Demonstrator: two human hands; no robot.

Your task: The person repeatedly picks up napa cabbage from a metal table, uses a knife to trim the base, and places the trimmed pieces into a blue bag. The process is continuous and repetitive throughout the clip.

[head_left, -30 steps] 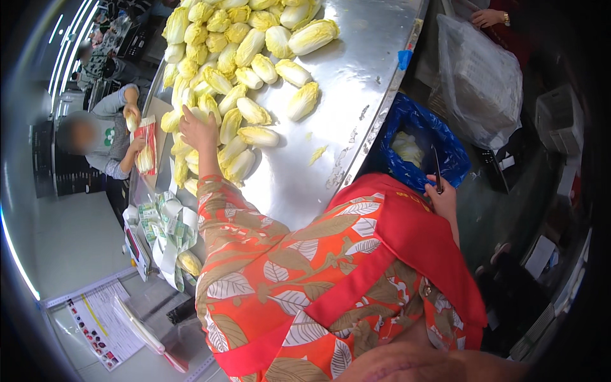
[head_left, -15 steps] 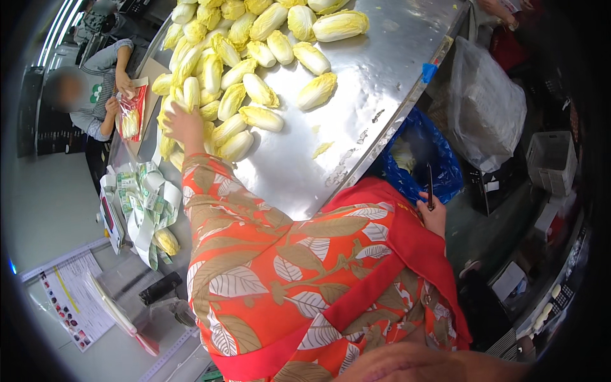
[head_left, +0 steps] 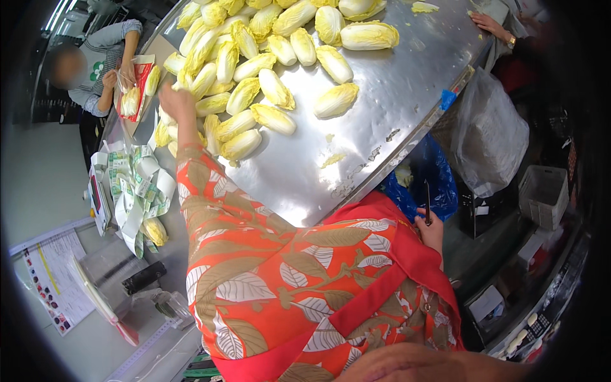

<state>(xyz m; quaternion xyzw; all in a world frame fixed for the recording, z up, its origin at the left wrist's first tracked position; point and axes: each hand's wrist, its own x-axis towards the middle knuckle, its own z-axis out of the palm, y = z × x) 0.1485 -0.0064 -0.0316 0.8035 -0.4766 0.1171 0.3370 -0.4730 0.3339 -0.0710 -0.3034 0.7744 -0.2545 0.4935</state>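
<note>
Small yellow-white napa cabbages (head_left: 270, 89) lie heaped on the metal table (head_left: 286, 172). At the heap's left edge is my left hand (head_left: 177, 105), back upward; its fingers are blurred and partly hidden, so I cannot tell whether they grip anything. Just beyond it, one napa cabbage (head_left: 152, 81) lies beside a red-and-clear bag (head_left: 135, 95). My right hand (head_left: 430, 230) is closed round the dark handle of a knife (head_left: 428, 200), blade pointing up. It is low at my right side, by a blue plastic bag (head_left: 414, 191) with pale leaves inside.
A co-worker (head_left: 105, 70) at the left handles the red-and-clear bag. Another person's hand (head_left: 490, 24) rests at the far right. Printed label strips (head_left: 137, 191) lie in a heap at left. A wrapped bundle (head_left: 490, 137) and a grey crate (head_left: 543, 197) stand at right.
My left hand has moved up and left over the heap's edge. A napa cabbage now lies beside the co-worker's bag. My right hand still holds the knife. The view has shifted slightly.
</note>
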